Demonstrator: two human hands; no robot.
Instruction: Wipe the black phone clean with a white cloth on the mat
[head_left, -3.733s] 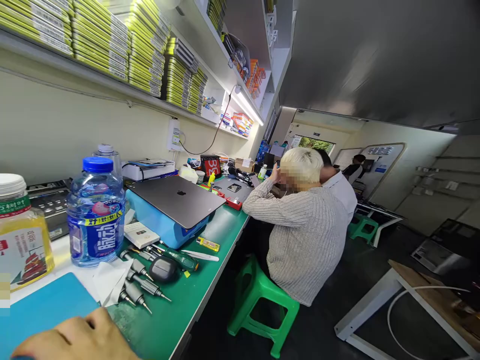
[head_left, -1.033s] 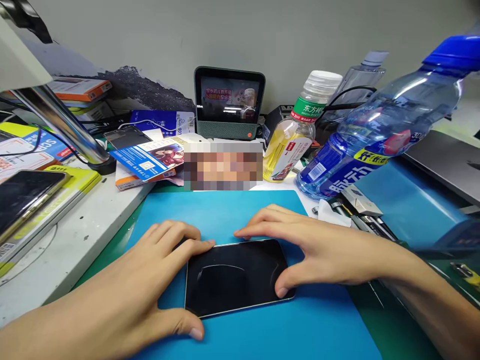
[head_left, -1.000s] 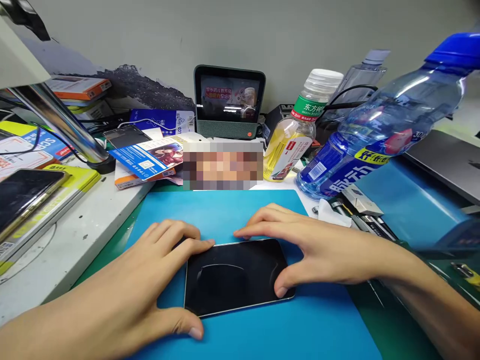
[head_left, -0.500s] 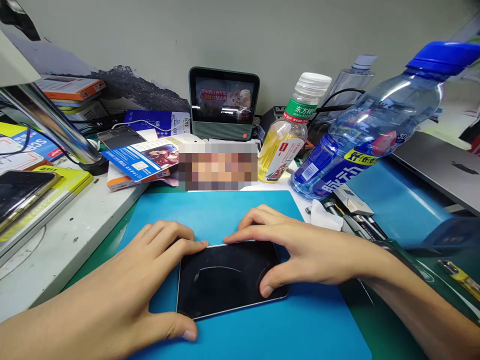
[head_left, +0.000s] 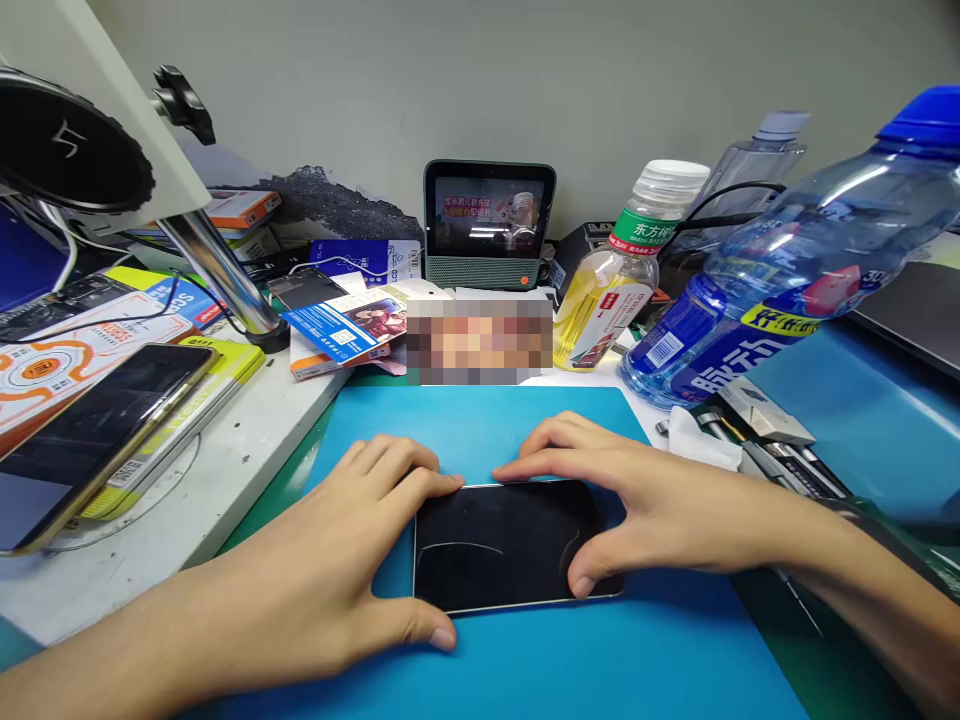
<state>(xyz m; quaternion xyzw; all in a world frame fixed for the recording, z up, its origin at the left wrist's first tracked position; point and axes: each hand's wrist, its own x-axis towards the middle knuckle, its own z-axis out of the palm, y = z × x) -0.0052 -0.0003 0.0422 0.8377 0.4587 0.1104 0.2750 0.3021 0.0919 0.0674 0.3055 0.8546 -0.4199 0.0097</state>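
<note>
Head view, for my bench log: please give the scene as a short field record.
Phone: dark screen up, on blue mat
Left hand: index fingertip at phone's far edge, thumb by near edge
Right hand: thumb over phone's right end, index fingertip at far edge
Left side: second phone on yellow box
Beyond mat: display, yellow-drink bottle, blue-capped bottle

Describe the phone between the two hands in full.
The phone is a pale-edged slab with a glossy black screen that carries a curved light streak. It lies face up and crosswise on the blue mat. The left hand touches its far edge; the right hand lays a thumb on the screen's near right part.
</note>
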